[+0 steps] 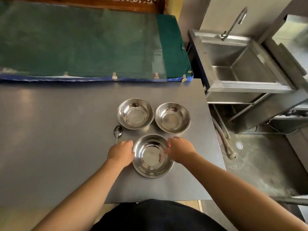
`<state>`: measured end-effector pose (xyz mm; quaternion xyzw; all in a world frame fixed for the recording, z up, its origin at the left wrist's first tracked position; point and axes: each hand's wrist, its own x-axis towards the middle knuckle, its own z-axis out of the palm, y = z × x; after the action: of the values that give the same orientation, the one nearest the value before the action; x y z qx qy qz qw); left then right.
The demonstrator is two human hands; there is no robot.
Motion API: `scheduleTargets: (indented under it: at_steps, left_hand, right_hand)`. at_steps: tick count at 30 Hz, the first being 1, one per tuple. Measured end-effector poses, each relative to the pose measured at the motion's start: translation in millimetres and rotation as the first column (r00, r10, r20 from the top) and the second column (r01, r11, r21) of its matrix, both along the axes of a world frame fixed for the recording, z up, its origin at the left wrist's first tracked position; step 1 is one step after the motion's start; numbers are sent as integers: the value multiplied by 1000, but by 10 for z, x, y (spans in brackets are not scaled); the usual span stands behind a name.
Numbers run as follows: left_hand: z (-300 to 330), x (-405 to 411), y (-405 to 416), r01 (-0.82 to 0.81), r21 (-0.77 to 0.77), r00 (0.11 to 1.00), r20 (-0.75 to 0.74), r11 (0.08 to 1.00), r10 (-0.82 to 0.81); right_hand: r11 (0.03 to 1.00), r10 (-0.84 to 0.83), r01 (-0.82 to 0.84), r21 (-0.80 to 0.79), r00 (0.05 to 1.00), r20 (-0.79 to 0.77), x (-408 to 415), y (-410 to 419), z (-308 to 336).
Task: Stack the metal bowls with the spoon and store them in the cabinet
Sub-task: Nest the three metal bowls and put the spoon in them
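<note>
Three shiny metal bowls stand on the grey table [58, 130]. The near bowl [152, 157] sits between my hands: my left hand [120, 153] grips its left rim and my right hand [180, 150] grips its right rim. Behind it are a far left bowl [135, 113] and a far right bowl [172, 117], both upright with nothing in them. A metal spoon [117, 132] lies on the table just left of the bowls, its handle partly hidden by my left hand. No cabinet is in view.
A green mat [83, 44] covers the surface beyond the table's far edge. To the right stands a steel sink [241, 64] with a faucet [235, 22], and below it a wet floor with a drain [239, 145]. The table's right edge runs near the bowls.
</note>
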<state>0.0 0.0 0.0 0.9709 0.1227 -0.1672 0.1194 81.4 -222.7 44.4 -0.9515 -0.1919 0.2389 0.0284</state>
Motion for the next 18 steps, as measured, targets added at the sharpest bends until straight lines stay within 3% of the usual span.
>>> scheduleTargets:
  at_steps: [7, 18]
  left_hand:
    - [-103, -167, -156, -126, -12, 992, -34, 992, 125]
    - [-203, -189, -329, -334, -288, 937, 4, 898, 349]
  right_hand:
    - [1000, 13, -13, 1, 999, -50, -7, -88, -189]
    - [970, -171, 199, 141, 967, -190, -28, -115, -395]
